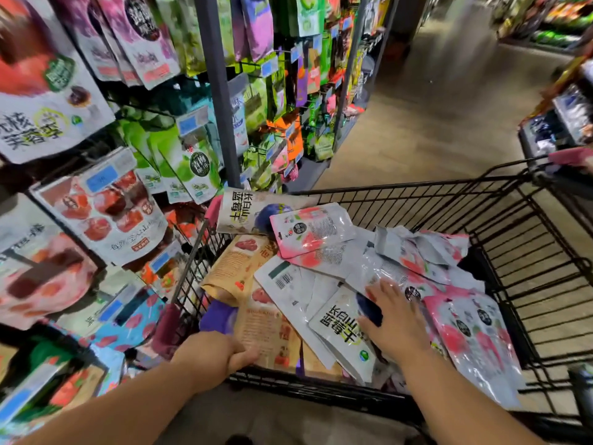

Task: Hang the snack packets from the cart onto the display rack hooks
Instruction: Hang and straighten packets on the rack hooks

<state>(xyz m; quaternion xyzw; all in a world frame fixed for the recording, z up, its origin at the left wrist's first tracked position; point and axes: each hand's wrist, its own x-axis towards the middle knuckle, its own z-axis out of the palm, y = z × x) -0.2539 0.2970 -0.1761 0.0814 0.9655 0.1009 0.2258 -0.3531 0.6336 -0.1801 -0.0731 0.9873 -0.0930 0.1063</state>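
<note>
Inside cart [529, 252], heaped snack packets [313, 231]

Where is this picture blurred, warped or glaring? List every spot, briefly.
Head view: the far aisle floor and the hanging packets at the left edge are smeared by motion; the rack post leans from wide-angle warp; light glares off the silver packets under the right hand; the left hand gripping a brown packet is fairly sharp.

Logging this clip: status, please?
Left hand grips tan packet at near rim of cart. Right hand flat on white packet. Rack close at left, path clear.
</note>
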